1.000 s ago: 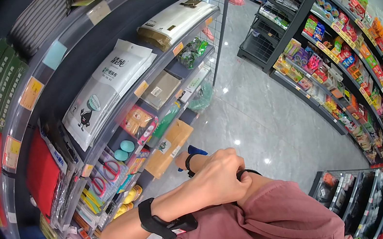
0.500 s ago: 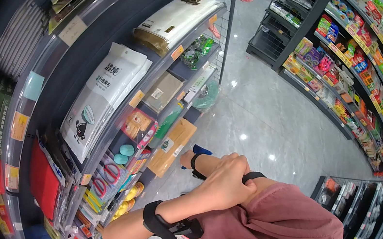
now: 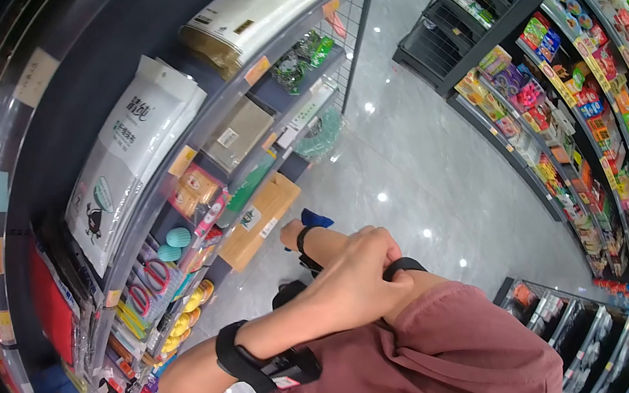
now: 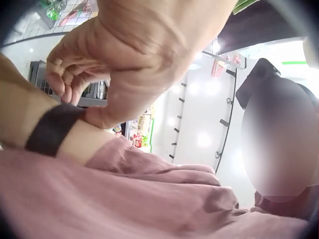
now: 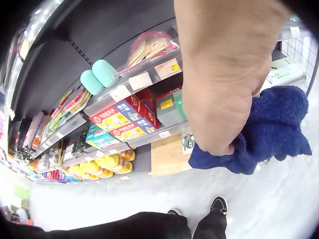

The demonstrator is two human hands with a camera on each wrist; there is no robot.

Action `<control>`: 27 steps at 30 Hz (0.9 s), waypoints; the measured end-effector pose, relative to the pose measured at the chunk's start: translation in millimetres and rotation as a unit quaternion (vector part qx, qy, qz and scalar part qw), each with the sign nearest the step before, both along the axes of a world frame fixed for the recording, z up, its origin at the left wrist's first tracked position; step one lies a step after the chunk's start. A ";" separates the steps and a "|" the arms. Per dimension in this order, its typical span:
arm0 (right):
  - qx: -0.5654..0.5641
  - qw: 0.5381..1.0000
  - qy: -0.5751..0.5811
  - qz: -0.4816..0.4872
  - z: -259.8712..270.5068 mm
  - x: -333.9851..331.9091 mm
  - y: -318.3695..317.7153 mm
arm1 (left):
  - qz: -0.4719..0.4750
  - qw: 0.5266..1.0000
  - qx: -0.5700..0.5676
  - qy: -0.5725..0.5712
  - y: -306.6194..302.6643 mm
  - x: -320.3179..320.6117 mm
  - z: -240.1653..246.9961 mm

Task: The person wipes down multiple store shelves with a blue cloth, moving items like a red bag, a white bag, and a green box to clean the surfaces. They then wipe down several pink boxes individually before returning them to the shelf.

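Note:
In the head view my left hand (image 3: 362,274) grips a black strap (image 3: 406,265) on the right arm, just below the maroon sleeve. The left wrist view has the thumb of the left hand (image 4: 137,59) against the strap (image 4: 54,129), the other fingers curled above it. Farther down, beside the shelf, my right hand (image 3: 291,235) holds a dark blue cloth (image 3: 318,218). Seen from the right wrist, the right hand (image 5: 219,99) has the bunched cloth (image 5: 271,129) in its grip; most of its fingers are hidden.
Shelves on the left carry a white and grey package (image 3: 130,142), scissors (image 3: 155,275) and a brown paper packet (image 3: 260,222). Across the grey tiled floor (image 3: 401,184) stand snack shelves (image 3: 561,121). A low rack (image 3: 583,335) is at the lower right.
The head view has shifted, with the left shelves sliding left and partly out of frame. My left hand stays at the strap, and the blue cloth remains in my right hand.

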State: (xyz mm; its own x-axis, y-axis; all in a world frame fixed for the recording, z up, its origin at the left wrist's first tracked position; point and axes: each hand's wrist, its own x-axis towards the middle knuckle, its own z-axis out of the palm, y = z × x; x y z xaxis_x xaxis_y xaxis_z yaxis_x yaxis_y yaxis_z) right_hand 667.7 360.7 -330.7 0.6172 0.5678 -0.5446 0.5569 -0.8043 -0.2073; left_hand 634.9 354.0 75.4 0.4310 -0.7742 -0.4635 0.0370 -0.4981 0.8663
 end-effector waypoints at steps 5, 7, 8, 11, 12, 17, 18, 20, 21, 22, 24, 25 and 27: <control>0.023 0.999 -0.011 0.020 23.0 6.6 -7.5 | -0.018 0.997 -0.070 0.022 14.5 3.2 -2.4; 0.048 0.998 -0.020 0.026 29.0 18.8 -12.1 | 0.011 0.990 -0.130 0.049 28.0 9.5 -13.4; 0.106 0.938 0.328 -0.042 21.1 34.3 -24.9 | 0.041 0.985 -0.142 0.090 37.6 17.0 -18.8; 0.289 0.780 0.553 -0.055 64.5 34.5 -51.4 | 0.177 0.951 -0.133 0.216 84.9 48.6 -45.3; 0.185 0.975 0.117 -0.045 121.7 4.2 -53.4 | 0.241 0.915 -0.171 0.274 107.5 60.3 -70.1; 0.249 0.942 0.140 -0.176 172.6 15.3 -45.3 | 0.568 0.698 -0.237 0.367 204.4 73.0 -180.1; 0.283 0.929 0.138 -0.193 196.0 14.9 -35.0 | 0.601 0.699 -0.121 0.368 201.5 64.1 -172.2; 0.310 0.919 0.138 -0.199 221.7 14.7 -15.8 | 0.632 0.682 -0.013 0.369 191.6 48.7 -158.9; 0.381 0.885 0.165 -0.211 228.9 12.9 -3.4 | 0.610 0.674 -0.055 0.413 186.0 41.2 -153.3; 0.449 0.844 0.192 -0.222 236.5 10.6 7.2 | 0.585 0.664 -0.098 0.456 182.7 36.5 -150.5; 0.393 0.899 0.115 -0.153 273.5 6.5 24.7 | 0.543 0.665 -0.230 0.459 188.1 39.2 -182.6; 0.338 0.936 0.034 -0.089 295.4 3.0 34.0 | 0.486 0.661 -0.350 0.451 191.6 40.5 -195.5; 0.348 0.934 -0.055 -0.065 336.4 -9.7 52.6 | 0.534 0.634 -0.379 0.413 202.5 37.6 -192.0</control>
State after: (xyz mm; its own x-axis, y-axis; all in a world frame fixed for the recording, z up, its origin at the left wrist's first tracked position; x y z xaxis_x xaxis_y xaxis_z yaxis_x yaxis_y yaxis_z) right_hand 657.9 413.3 5.7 0.7361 0.6769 -0.0016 0.5122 -0.5587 -0.6523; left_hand 672.5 556.5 -116.6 0.7493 -0.3809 -0.5418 0.5987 0.7393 0.3082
